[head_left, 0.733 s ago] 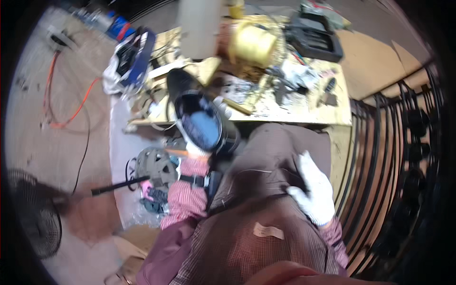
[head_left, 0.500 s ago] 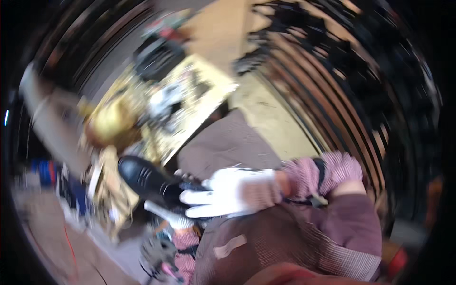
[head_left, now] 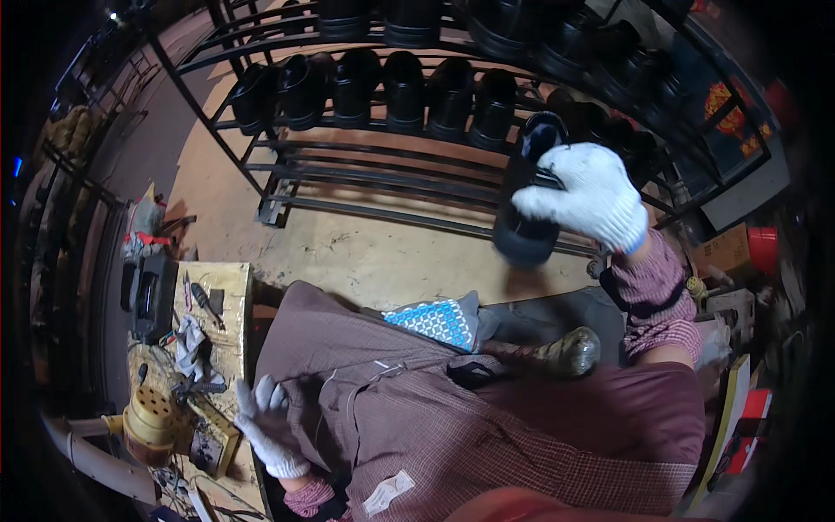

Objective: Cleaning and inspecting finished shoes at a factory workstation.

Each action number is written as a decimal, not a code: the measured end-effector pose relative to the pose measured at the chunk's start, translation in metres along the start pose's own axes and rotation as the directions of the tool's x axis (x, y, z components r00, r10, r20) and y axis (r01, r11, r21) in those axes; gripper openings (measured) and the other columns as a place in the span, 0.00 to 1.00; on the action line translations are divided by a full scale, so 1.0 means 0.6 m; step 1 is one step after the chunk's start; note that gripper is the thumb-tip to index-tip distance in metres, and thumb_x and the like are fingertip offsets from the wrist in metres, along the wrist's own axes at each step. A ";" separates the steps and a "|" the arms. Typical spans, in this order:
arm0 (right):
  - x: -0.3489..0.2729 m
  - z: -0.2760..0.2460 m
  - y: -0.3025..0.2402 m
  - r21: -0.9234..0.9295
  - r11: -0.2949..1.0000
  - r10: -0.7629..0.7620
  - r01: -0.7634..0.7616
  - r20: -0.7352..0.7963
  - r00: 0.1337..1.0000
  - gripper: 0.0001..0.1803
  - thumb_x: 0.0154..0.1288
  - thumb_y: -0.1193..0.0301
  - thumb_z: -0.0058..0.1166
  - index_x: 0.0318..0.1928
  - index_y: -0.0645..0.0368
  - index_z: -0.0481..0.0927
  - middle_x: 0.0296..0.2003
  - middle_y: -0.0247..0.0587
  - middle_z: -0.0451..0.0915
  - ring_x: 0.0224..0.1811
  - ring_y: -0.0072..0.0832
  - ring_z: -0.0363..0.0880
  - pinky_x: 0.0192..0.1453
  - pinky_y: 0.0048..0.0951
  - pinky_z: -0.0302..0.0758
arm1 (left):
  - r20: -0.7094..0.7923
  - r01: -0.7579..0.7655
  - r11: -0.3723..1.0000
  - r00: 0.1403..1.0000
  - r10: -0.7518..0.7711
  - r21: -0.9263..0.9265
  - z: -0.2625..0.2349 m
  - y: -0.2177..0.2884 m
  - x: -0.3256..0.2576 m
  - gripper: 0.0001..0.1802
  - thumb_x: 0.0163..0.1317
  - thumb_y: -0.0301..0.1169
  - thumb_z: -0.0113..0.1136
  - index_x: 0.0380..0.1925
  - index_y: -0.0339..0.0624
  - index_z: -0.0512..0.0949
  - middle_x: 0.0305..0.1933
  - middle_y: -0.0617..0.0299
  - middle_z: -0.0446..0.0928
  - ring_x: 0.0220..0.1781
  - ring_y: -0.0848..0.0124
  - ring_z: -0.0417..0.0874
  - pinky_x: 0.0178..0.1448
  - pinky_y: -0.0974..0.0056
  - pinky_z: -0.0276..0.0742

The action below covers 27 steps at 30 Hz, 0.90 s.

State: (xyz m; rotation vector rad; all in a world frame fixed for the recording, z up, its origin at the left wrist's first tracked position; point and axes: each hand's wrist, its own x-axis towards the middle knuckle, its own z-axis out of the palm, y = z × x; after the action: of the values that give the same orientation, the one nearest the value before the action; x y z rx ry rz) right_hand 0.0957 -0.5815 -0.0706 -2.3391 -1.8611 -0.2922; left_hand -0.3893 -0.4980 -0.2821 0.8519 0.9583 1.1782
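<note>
My right hand (head_left: 598, 193), in a white knit glove, grips a black leather shoe (head_left: 511, 196) with its toe pointing toward me. It holds the shoe out in front of the metal shoe rack (head_left: 374, 161), at the right part of the lower tiers. My left hand (head_left: 266, 428), gloved in white too, is low on the left beside the workbench edge, fingers spread and nothing in them. A dark brown checked apron (head_left: 417, 418) covers my lap.
Rows of black shoes (head_left: 403, 91) fill the rack's upper tiers. On the workbench (head_left: 233, 304) at left lie a black case (head_left: 154, 296), a grey rag (head_left: 190, 348) and a yellow perforated metal pot (head_left: 150, 418). A blue patterned cloth (head_left: 435, 322) lies past my knees; boxes stand at right.
The view has swung from the workbench to the rack. My right hand has carried the shoe from near my lap out toward the rack; my left hand is now apart from it.
</note>
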 end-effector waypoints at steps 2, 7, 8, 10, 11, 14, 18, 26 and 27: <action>0.000 0.057 0.097 -0.192 0.981 -0.024 0.012 -0.057 0.998 0.25 0.60 0.45 0.61 0.30 0.57 0.85 0.28 0.48 0.84 0.36 0.46 0.84 0.43 0.45 0.79 | -0.001 -0.011 1.000 1.000 0.011 0.027 -0.003 0.013 -0.003 0.41 0.76 0.64 0.36 0.79 0.53 0.57 0.68 0.45 0.72 0.60 0.59 0.76 0.70 0.53 0.67; 0.044 0.206 0.283 -0.266 0.935 0.205 -0.235 -0.133 0.970 0.21 0.61 0.49 0.62 0.43 0.52 0.88 0.41 0.45 0.86 0.46 0.43 0.84 0.53 0.44 0.78 | -0.011 -0.119 0.982 0.992 0.122 0.144 0.002 0.065 0.009 0.40 0.77 0.62 0.36 0.79 0.49 0.57 0.74 0.47 0.67 0.69 0.59 0.72 0.75 0.52 0.63; 0.044 0.241 0.322 -0.249 0.922 0.258 -0.297 -0.180 0.949 0.22 0.62 0.50 0.62 0.49 0.50 0.87 0.46 0.43 0.86 0.51 0.44 0.83 0.57 0.46 0.78 | 0.013 -0.117 0.987 0.993 0.117 0.109 0.007 0.069 0.017 0.40 0.78 0.61 0.36 0.79 0.47 0.57 0.76 0.48 0.66 0.72 0.60 0.70 0.76 0.54 0.63; 0.065 0.257 0.346 -0.070 0.836 0.533 -0.545 -0.137 0.835 0.28 0.66 0.51 0.60 0.61 0.51 0.80 0.58 0.47 0.81 0.61 0.47 0.79 0.65 0.45 0.75 | -0.022 -0.144 0.983 0.989 0.147 0.110 0.022 0.071 0.013 0.41 0.78 0.61 0.36 0.79 0.45 0.56 0.74 0.46 0.67 0.70 0.59 0.71 0.75 0.54 0.64; 0.076 0.258 0.351 0.005 0.817 0.569 -0.576 -0.161 0.806 0.31 0.67 0.52 0.59 0.65 0.52 0.77 0.62 0.49 0.78 0.63 0.49 0.78 0.66 0.44 0.75 | -0.052 -0.166 0.980 0.984 0.173 0.109 0.027 0.072 0.004 0.42 0.78 0.61 0.35 0.79 0.43 0.55 0.72 0.43 0.68 0.69 0.57 0.72 0.74 0.54 0.64; 0.127 0.178 0.275 -0.006 0.864 0.503 -0.503 -0.030 0.864 0.34 0.72 0.44 0.48 0.67 0.54 0.74 0.60 0.53 0.80 0.62 0.53 0.78 0.66 0.47 0.73 | -0.042 -0.129 0.983 0.990 0.136 0.129 0.000 0.054 -0.019 0.44 0.76 0.63 0.39 0.79 0.42 0.55 0.72 0.44 0.69 0.69 0.56 0.73 0.74 0.52 0.65; 0.038 0.184 0.388 -0.556 0.588 0.718 -0.587 0.025 0.696 0.31 0.70 0.39 0.46 0.56 0.49 0.83 0.54 0.46 0.84 0.50 0.50 0.83 0.54 0.53 0.78 | -0.073 -0.066 0.998 0.995 0.065 -0.022 0.016 0.030 -0.014 0.39 0.77 0.58 0.43 0.78 0.43 0.58 0.69 0.44 0.72 0.66 0.58 0.76 0.71 0.54 0.69; 0.013 0.266 0.230 -0.536 0.826 0.240 -0.174 0.057 0.969 0.24 0.59 0.49 0.63 0.31 0.61 0.87 0.30 0.49 0.86 0.39 0.52 0.83 0.57 0.56 0.71 | -0.108 -0.062 0.978 0.993 0.040 -0.201 0.038 0.010 -0.035 0.35 0.77 0.49 0.52 0.75 0.40 0.61 0.60 0.48 0.79 0.58 0.63 0.81 0.64 0.58 0.76; 0.023 0.282 0.206 -0.404 0.909 0.122 -0.100 0.029 0.992 0.24 0.57 0.50 0.65 0.25 0.62 0.85 0.25 0.51 0.84 0.32 0.52 0.82 0.49 0.55 0.74 | -0.068 -0.084 0.978 0.995 0.072 -0.193 0.030 0.001 -0.041 0.36 0.77 0.50 0.51 0.76 0.40 0.60 0.63 0.46 0.77 0.62 0.61 0.80 0.67 0.57 0.74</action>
State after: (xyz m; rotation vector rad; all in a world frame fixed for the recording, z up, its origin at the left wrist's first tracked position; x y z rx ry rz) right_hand 0.2304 -0.5578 -0.2302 -2.7294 -1.8229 -0.6630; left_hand -0.3758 -0.5231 -0.2710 0.7045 0.8475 1.3484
